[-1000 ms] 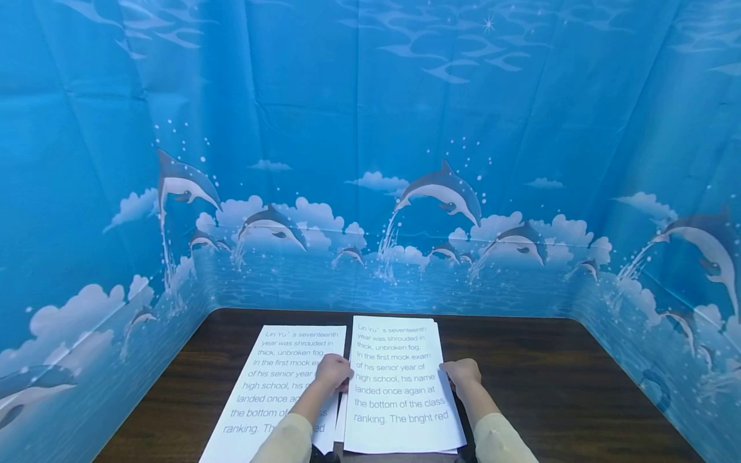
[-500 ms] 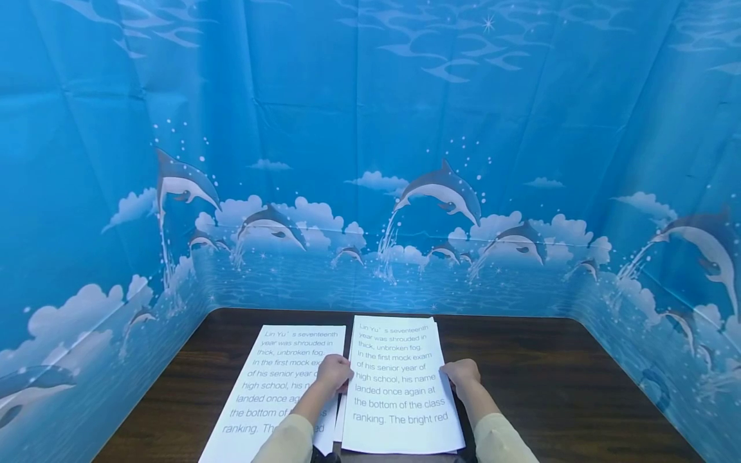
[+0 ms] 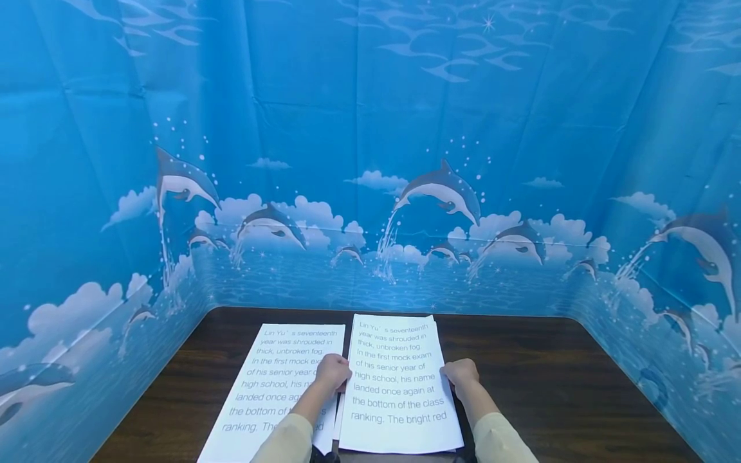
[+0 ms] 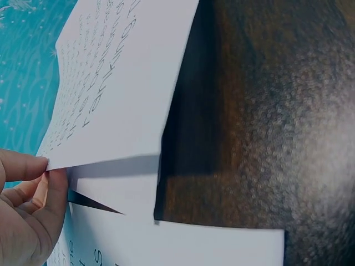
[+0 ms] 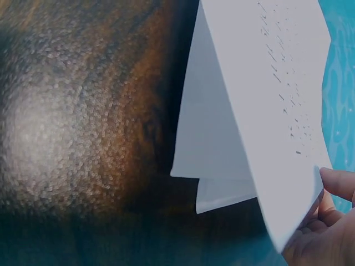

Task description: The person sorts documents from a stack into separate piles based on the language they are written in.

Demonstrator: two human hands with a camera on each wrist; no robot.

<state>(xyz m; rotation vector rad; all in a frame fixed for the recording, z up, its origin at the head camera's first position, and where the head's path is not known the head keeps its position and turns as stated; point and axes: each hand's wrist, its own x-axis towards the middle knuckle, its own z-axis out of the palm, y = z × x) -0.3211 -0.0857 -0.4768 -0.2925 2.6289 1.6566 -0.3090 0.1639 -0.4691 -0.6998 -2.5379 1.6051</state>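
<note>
A printed sheet of paper (image 3: 399,386) lies between my two hands in the head view, slightly askew over other sheets. My left hand (image 3: 332,373) pinches its left edge between thumb and fingers; the left wrist view shows the sheet (image 4: 122,105) raised above the paper beneath. At the right edge my right hand (image 3: 462,375) pinches the same sheet. In the right wrist view the sheet (image 5: 260,144) stands tilted up, its near corner hanging over loose white sheets (image 5: 205,144) below.
A second stack of printed paper (image 3: 272,386) lies to the left, partly covered by my left hand and sleeve. The dark wooden table (image 3: 550,386) reaches back to a blue dolphin-print curtain (image 3: 324,128) that surrounds it on three sides.
The held sheet's near edge has shifted a little to the left. Both hands stay nearly where they were, still gripping its sides.
</note>
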